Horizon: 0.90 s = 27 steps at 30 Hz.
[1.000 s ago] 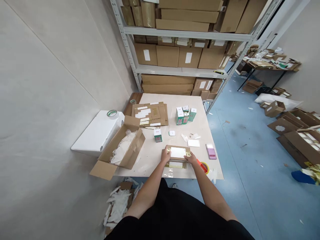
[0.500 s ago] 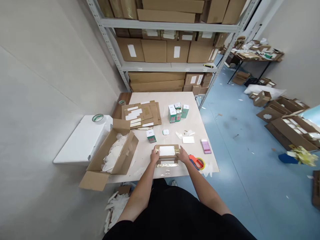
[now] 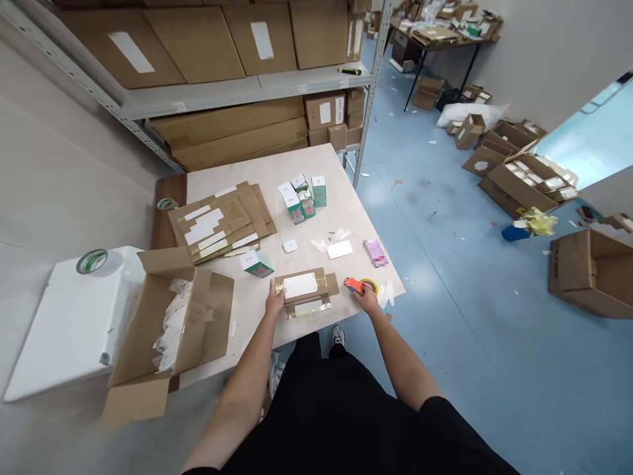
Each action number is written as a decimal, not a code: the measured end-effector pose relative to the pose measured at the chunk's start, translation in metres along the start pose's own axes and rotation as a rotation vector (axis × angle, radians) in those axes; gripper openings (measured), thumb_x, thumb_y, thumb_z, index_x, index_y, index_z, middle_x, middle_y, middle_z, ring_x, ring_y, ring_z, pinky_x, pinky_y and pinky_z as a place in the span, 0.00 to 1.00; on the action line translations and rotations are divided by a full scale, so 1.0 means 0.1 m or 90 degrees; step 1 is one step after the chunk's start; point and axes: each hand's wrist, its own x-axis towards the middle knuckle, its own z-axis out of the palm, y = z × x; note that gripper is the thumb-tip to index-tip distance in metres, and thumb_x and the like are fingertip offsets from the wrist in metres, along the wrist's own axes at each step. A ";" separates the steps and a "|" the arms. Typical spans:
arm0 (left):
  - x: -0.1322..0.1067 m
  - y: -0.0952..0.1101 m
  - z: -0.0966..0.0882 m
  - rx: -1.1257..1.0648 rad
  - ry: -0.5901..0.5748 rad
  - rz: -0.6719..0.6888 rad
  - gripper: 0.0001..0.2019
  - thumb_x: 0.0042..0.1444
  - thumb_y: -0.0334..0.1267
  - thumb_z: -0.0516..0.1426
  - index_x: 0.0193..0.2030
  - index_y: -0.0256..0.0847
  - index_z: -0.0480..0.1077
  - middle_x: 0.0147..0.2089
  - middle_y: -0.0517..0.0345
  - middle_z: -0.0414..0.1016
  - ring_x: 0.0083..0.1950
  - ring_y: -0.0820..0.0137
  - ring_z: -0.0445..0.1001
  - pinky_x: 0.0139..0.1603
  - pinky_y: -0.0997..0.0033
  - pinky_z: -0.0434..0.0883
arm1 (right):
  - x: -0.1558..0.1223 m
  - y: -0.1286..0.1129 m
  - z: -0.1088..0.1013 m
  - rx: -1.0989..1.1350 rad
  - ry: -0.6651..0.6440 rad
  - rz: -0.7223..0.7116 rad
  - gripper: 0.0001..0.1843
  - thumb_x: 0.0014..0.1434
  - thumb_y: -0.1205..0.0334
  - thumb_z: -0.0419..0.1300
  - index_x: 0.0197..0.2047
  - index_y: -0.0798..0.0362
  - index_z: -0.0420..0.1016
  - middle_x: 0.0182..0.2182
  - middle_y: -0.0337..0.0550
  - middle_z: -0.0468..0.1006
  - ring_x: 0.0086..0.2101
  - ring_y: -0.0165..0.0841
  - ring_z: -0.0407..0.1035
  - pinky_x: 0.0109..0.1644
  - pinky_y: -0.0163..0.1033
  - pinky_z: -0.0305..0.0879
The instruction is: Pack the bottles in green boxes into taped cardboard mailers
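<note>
My left hand (image 3: 275,299) grips the left end of a small cardboard box (image 3: 319,282) with a white label and shiny tape on it. The box lies near the front edge of the table, its right flap sticking out. To the right, my right hand (image 3: 366,301) has its fingers round an orange-red tape dispenser (image 3: 353,285) with a yellow roll, which rests on the table. Part of the dispenser is hidden by the hand. A green and white carton (image 3: 257,264) stands tilted in view just beyond my left hand. Past the box lies a white card (image 3: 339,249).
An open carton (image 3: 205,316) with white packing paper stands at the left. Flattened cardboard (image 3: 237,214) lies behind it. Several green-white cartons (image 3: 297,201) stand farther back. A pink pixelated item (image 3: 376,253) is near the right edge. Shelving (image 3: 217,92) rises behind the table (image 3: 336,191).
My right hand has let go of the box's right end and moved right to the tape dispenser. The right flap now sticks out. The view has turned to the right.
</note>
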 end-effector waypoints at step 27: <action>-0.15 0.06 0.16 -0.083 -0.011 -0.017 0.31 0.64 0.45 0.57 0.73 0.44 0.61 0.70 0.47 0.70 0.69 0.54 0.70 0.67 0.62 0.65 | -0.48 -1.46 0.02 0.166 -0.066 -0.341 0.15 0.62 0.53 0.61 0.47 0.51 0.80 0.44 0.44 0.83 0.46 0.43 0.74 0.52 0.42 0.71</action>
